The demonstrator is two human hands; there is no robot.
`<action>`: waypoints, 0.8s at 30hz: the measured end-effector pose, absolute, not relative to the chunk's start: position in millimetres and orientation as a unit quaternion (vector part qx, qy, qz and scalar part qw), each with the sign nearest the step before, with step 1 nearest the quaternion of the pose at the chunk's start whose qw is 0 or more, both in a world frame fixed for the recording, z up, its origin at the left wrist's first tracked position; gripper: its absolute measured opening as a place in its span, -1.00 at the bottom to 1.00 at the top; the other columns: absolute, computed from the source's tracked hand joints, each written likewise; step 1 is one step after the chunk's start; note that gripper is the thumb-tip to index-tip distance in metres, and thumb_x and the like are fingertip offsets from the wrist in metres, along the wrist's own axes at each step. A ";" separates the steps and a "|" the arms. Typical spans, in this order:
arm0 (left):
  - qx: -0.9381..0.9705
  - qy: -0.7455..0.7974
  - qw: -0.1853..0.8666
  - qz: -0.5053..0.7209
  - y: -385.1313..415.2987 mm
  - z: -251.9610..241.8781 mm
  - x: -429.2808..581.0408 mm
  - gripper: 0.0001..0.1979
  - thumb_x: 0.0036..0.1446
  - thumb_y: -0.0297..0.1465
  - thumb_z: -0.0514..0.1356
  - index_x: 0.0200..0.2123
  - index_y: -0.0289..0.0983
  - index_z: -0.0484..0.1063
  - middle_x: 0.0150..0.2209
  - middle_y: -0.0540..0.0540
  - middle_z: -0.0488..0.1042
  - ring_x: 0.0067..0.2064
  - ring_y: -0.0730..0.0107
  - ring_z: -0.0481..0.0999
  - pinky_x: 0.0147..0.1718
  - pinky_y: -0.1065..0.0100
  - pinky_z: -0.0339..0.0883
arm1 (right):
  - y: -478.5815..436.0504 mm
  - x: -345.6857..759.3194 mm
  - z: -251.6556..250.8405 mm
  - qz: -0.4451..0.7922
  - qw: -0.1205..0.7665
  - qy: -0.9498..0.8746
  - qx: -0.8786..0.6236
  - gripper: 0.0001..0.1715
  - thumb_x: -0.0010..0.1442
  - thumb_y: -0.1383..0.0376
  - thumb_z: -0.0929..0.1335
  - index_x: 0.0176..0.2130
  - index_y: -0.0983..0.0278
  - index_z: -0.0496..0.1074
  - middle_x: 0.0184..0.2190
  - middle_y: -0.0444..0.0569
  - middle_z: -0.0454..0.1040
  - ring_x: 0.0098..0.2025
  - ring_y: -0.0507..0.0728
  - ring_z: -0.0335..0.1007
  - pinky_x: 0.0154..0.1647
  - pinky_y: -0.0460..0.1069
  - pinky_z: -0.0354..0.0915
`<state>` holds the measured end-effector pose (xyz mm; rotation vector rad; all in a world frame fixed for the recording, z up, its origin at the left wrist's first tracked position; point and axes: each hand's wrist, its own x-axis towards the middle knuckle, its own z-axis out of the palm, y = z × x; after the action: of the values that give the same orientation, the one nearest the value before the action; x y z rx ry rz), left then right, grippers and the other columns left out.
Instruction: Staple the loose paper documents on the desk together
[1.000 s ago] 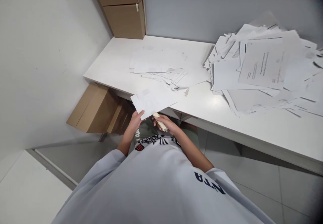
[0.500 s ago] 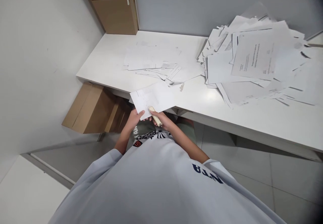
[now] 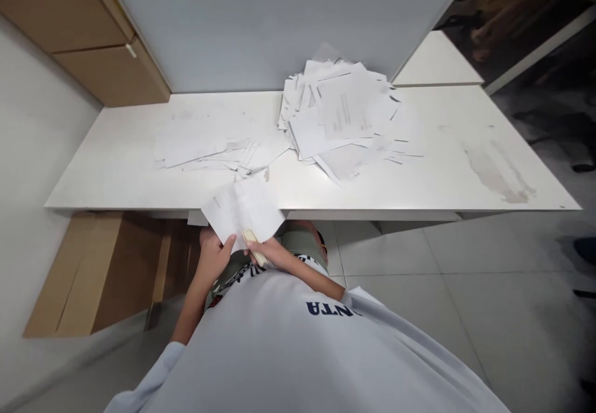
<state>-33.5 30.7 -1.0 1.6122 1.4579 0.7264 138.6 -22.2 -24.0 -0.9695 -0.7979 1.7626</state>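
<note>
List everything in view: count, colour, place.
Held paper: at least one sheet, white, before the person.
Stapler-like tool: one, cream, against the paper's near edge.
Large paper heap: one, white, mid-table.
Flatter paper spread: one, white, left of the heap.
Table: one, white, in front.
Upper boxes: two, brown, back left.
Lower boxes: at least two, brown, below the table's left end.
Panel: one, grey, behind the table.
Floor: tiled, grey, below.
Dark clutter, upper right: uncountable.
Shirt: one, pale, on the person.
Left hand: one, bare, gripping paper.
Right hand: one, bare, around the tool.
</note>
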 end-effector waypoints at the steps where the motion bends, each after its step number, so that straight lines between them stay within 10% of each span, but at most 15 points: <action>1: 0.656 0.564 0.411 0.288 32.9 5.9 -26.3 -0.73 -0.08 -0.17 0.35 -0.52 -0.28 0.55 -0.50 -0.14 0.57 -0.39 0.12 0.52 -0.45 0.30 0.35 | -28.9 146.0 -15.2 0.705 0.479 -0.342 -0.396 -0.46 -0.06 -0.11 0.51 -0.33 0.24 0.41 -0.55 -0.15 0.41 -0.58 0.01 0.28 -0.60 -0.09 0.24; 10: 0.773 0.382 0.426 0.275 111.9 83.0 134.1 -0.63 0.02 -0.10 0.25 -0.31 -0.31 0.55 -0.29 -0.14 0.63 -0.17 0.06 0.58 -0.18 0.22 0.46 | -78.9 235.7 9.9 0.445 0.706 -0.340 -0.432 -0.40 0.09 -0.10 0.43 -0.03 0.19 0.32 -0.42 -0.15 0.41 -0.59 -0.03 0.23 -0.58 -0.09 0.23; 19: 0.775 0.434 0.428 0.167 221.8 56.9 308.7 -0.71 0.23 -0.44 0.05 -0.08 -0.41 0.48 -0.33 -0.21 0.60 -0.30 0.20 0.62 -0.24 0.24 0.46 | -132.0 264.1 -19.5 0.315 0.718 -0.278 -0.555 -0.49 0.15 0.03 0.43 0.00 0.18 0.30 -0.41 -0.15 0.39 -0.54 -0.01 0.22 -0.53 -0.08 0.21; 24: 0.805 0.471 0.328 0.151 239.7 42.5 291.3 -0.69 0.23 -0.20 0.14 -0.20 -0.32 0.51 -0.29 -0.27 0.59 -0.13 0.01 0.59 -0.15 0.14 0.41 | -141.4 254.8 -39.6 0.304 0.712 -0.226 -0.591 -0.49 0.15 0.04 0.42 0.01 0.19 0.31 -0.40 -0.15 0.36 -0.50 0.00 0.21 -0.50 -0.08 0.19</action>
<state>291.3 239.7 42.5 2.1070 1.2344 0.3954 254.8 -141.4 -39.6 -1.3094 -0.5004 0.6744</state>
